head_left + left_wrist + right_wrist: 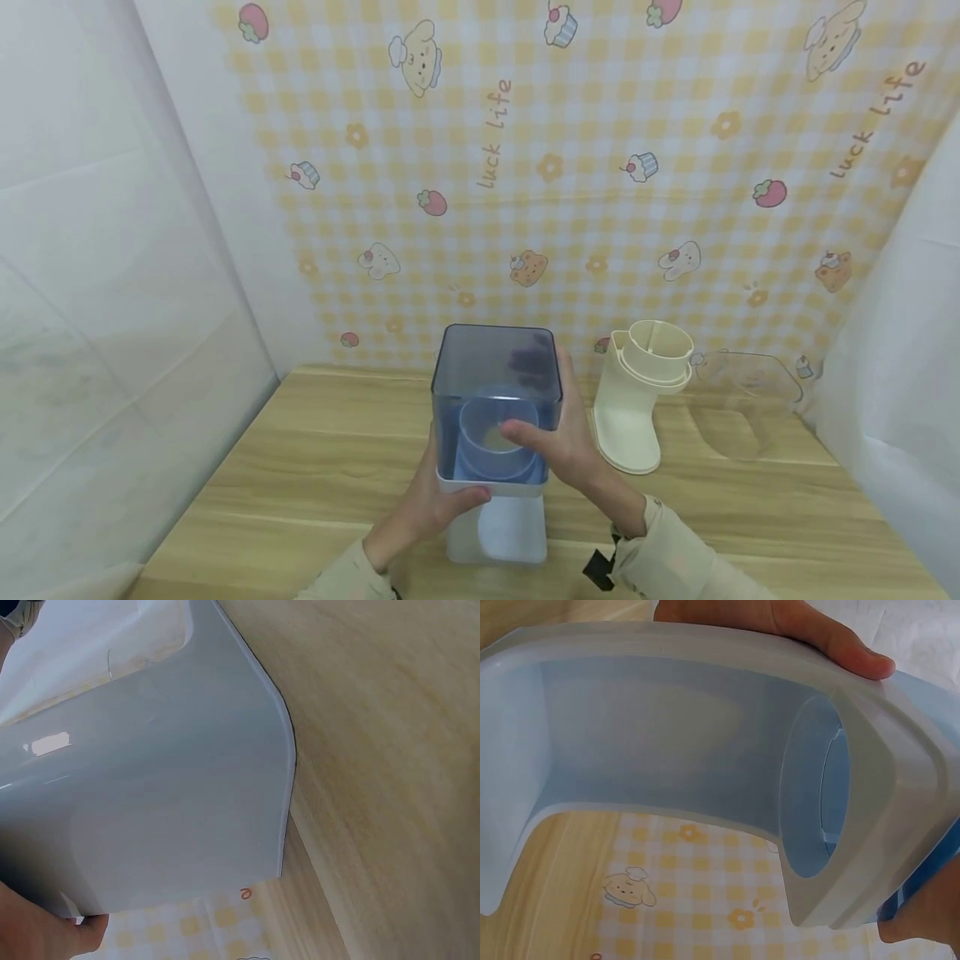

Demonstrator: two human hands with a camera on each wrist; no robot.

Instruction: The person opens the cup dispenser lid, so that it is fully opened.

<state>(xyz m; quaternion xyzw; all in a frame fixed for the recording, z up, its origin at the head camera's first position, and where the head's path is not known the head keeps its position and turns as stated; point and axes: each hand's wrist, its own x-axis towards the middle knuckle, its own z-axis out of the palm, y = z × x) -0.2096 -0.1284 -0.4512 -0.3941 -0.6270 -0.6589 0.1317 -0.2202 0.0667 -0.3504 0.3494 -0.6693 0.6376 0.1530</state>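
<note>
Both hands hold a white C-shaped stand (517, 533) topped by a see-through blue square container (487, 350). Inside the container's bottom shows a round collar. My right hand (573, 442) grips the container's right side, its thumb across the front wall. Low on the left, my left hand (431, 496) holds the white underside of the top, thumb along the front; its other fingers are mostly hidden. In the right wrist view the stand (660, 735) lies sideways in the picture, with a round opening. The left wrist view shows the stand's smooth outer surface (172, 772).
To the right on the wooden table (300, 467) stands a cream stand (633, 417) with a round collar on top. Beside it is a clear, see-through container (738, 425). A yellow checked cloth (600, 108) hangs behind, and white sheets (90, 250) hang at the sides.
</note>
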